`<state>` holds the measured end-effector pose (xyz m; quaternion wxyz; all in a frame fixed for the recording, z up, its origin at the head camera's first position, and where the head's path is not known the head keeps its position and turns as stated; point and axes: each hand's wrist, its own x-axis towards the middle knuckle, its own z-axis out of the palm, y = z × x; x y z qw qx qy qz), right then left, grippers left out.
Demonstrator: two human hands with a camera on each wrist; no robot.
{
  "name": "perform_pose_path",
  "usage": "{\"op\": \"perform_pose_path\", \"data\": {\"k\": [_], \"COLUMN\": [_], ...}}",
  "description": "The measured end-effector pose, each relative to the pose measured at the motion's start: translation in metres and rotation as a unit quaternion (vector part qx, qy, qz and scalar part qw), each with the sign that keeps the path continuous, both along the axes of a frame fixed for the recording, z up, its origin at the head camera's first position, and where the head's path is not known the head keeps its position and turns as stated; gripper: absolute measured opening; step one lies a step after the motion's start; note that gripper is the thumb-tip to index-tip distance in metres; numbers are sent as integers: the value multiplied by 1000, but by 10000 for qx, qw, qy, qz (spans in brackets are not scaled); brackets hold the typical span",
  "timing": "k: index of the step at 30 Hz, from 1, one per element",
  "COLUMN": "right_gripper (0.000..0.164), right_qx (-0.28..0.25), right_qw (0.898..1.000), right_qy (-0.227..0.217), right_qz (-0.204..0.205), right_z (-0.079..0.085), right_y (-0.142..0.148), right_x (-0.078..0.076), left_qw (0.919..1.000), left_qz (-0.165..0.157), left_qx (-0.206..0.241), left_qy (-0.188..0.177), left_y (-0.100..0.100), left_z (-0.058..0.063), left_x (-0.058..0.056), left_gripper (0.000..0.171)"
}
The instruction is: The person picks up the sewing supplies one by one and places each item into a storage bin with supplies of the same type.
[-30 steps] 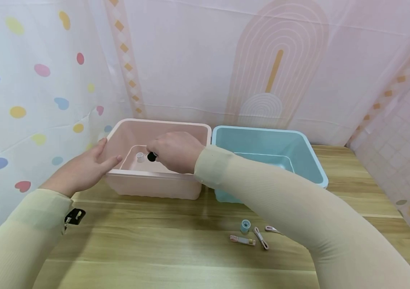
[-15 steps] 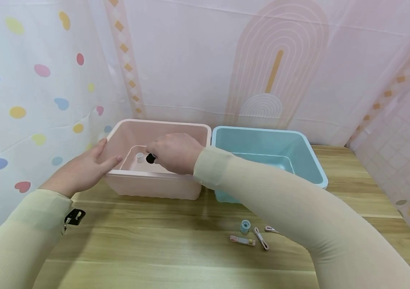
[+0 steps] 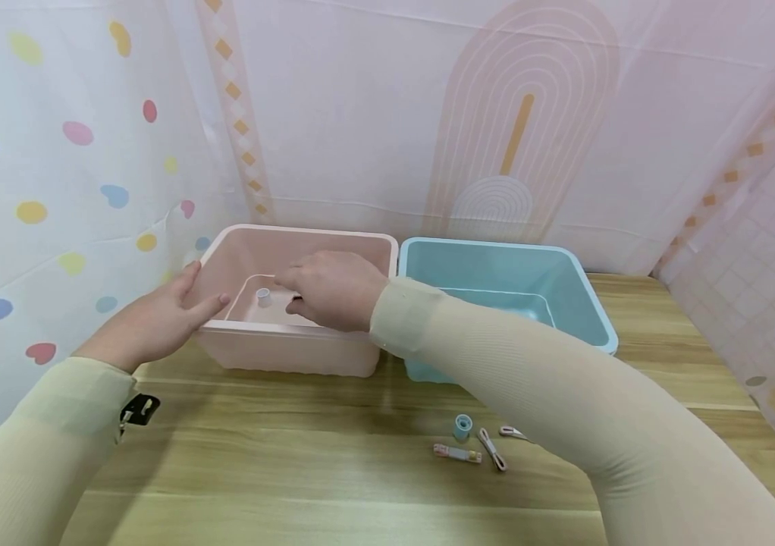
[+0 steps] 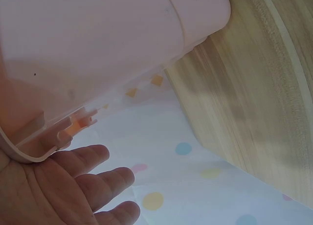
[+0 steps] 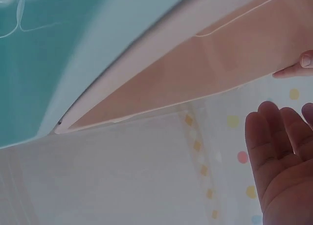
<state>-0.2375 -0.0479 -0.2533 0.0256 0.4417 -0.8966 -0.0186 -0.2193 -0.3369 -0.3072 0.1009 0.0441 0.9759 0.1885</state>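
Observation:
My right hand [image 3: 336, 290] reaches into the pink bin [image 3: 292, 350], its thumb and fingers apart. A sliver of something black [image 3: 297, 298] shows at the gap between them; most of it is hidden behind the hand. In the right wrist view the fingers [image 5: 276, 142] are loosely extended and the visible palm is bare. A small white cylinder [image 3: 263, 296] stands on the bin's floor to the left of this hand. My left hand [image 3: 158, 318] rests at the bin's left front corner, thumb over the rim; in the left wrist view its fingers [image 4: 110, 183] lie relaxed outside the wall.
A light blue bin [image 3: 510, 254] stands right beside the pink one. On the wooden table [image 3: 278, 470] in front lie a small blue spool [image 3: 462, 427], a pink bundle [image 3: 457, 453] and thin folded cords [image 3: 493, 450]. Patterned curtains [image 3: 346, 114] hang behind and at both sides.
The black thing at my right fingertips, plain to see before, is now almost wholly hidden, and the thumb and fingers have parted. My left hand stays at the pink bin's corner.

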Motion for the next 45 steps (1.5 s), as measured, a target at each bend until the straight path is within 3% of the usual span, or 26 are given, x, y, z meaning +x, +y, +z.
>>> {"op": "perform_pose_path", "data": {"k": [5,27,45], "right_gripper": [49,70,81], "right_qx": [37,86,16], "right_qw": [10000,9995,9997], "right_qy": [-6,262,204], "right_qz": [-9,155,153], "right_z": [0,-3,-7], "right_y": [3,14,39], "right_x": [0,4,25], "left_qw": [10000,9999,10000], "left_qz": [18,-6,-25], "left_qx": [-3,-127,-32], "left_qy": [-17,-29,56], "left_y": [0,-1,-3], "left_z": [1,2,1], "left_x": [0,-3,0], "left_gripper": [105,105,102]}}
